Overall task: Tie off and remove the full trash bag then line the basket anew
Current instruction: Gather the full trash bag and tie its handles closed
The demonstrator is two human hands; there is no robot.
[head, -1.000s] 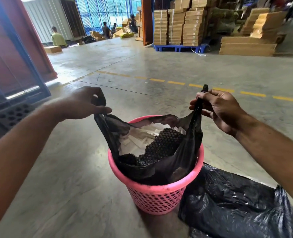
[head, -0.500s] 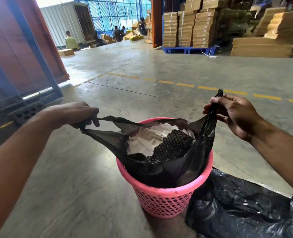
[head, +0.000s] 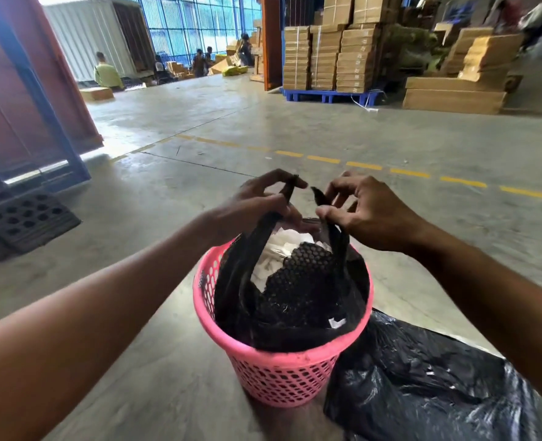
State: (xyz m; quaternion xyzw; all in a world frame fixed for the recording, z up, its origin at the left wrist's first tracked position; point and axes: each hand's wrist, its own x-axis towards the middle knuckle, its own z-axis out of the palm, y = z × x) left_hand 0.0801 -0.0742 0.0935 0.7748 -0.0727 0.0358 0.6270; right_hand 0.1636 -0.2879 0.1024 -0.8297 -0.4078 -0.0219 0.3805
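Observation:
A pink plastic basket (head: pixel 282 374) stands on the concrete floor in front of me. Inside it sits a black trash bag (head: pixel 298 313) filled with white scraps and black mesh netting. My left hand (head: pixel 257 202) pinches one gathered corner of the bag above the basket. My right hand (head: pixel 365 211) pinches the opposite corner. The two black bag ends stick up between my hands, a small gap apart, over the basket's far rim. A second black bag (head: pixel 422 386) lies crumpled on the floor to the right of the basket, touching it.
A black perforated mat (head: pixel 24 218) and a blue-framed red container door (head: pixel 24 106) are on the left. Stacked cardboard boxes (head: pixel 333 55) on a blue pallet stand far ahead. People sit at the far back left. A dashed yellow line crosses the floor.
Both hands have drawn the bag's two corners inward from wide apart until they nearly meet above the basket. The bag's mouth has narrowed over the trash.

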